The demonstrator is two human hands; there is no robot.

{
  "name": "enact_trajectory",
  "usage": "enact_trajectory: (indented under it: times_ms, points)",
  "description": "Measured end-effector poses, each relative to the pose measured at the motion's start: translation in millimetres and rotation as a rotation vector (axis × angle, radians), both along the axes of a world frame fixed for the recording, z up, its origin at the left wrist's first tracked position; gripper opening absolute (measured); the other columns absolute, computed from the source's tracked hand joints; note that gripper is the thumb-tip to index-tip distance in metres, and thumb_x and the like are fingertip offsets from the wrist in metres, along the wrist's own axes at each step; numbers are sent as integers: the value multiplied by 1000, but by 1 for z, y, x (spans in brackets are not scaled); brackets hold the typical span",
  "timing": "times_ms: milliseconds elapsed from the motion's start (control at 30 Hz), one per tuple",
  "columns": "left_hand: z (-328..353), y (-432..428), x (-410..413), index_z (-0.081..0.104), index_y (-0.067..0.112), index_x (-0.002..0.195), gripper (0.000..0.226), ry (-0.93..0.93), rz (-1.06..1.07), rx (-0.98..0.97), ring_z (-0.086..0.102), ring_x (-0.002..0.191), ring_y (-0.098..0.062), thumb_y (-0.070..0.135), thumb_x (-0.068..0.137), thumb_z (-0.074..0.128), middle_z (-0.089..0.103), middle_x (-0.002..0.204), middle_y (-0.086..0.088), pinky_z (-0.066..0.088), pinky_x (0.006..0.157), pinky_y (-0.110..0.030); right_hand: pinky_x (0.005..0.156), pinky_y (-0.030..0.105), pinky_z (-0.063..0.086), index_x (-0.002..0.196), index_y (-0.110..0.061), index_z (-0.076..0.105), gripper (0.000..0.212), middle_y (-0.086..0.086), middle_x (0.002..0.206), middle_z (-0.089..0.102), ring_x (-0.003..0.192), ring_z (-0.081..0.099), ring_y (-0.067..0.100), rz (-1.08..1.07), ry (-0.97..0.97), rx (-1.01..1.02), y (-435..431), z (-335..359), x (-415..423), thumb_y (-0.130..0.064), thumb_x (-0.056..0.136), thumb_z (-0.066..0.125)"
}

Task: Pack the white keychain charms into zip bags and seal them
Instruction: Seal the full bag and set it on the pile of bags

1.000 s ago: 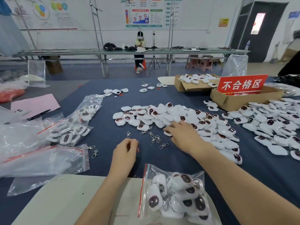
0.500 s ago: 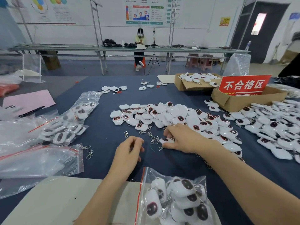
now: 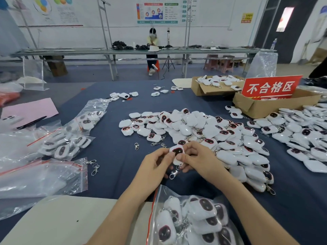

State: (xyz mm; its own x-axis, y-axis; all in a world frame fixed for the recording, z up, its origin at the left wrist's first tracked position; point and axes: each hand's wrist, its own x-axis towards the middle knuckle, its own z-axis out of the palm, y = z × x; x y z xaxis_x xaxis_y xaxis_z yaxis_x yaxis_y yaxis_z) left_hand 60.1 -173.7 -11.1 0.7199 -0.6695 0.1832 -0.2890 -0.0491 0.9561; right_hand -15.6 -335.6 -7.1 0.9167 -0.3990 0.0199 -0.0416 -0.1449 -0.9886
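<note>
1. A charm (image 3: 177,153) is now held at the centre of the frame, lifted clear of the pile (image 3: 203,128). Half a second ago it was being picked from the pile's near edge by the right hand (image 3: 200,160) alone.
2. The left hand (image 3: 155,167), which was rested loosely curled on the cloth (image 3: 113,174), is now brought up. The charm is pinched between the fingers and thumbs of both hands.
3. The clasp (image 3: 174,174) is seen dangling beneath the charm, above the cloth.
4. The bag (image 3: 191,218) at the lower centre is partly filled. Its red zip edge seems unsealed, though this is not clearly shown.
5. One more charm is judged ready for that bag. With the pile so large, the packing is far from finished.
</note>
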Motion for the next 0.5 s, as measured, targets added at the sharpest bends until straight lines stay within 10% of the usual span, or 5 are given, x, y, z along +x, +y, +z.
enact_trajectory:
  times_ms: [233, 500]
  points:
    - [-6, 0, 3, 72, 20, 105, 14, 47, 12, -34, 60, 62, -2, 25, 103, 58, 71, 80, -1, 50, 58, -16, 62, 28, 60, 93, -15, 70, 2, 6, 78, 72, 72, 71, 16, 34, -75, 196, -1, -11, -5, -15, 92, 69]
    - [-8, 0, 4, 70, 23, 92, 16, -4, 14, 6, 53, 55, -8, 24, 102, 58, 60, 69, 7, 47, 57, -13, 64, 26, 60, 79, -30, 78, 22, 1, 66, 67, 69, 68, 12, 44, -90, 136, 2, -8, -8, -16, 93, 69]
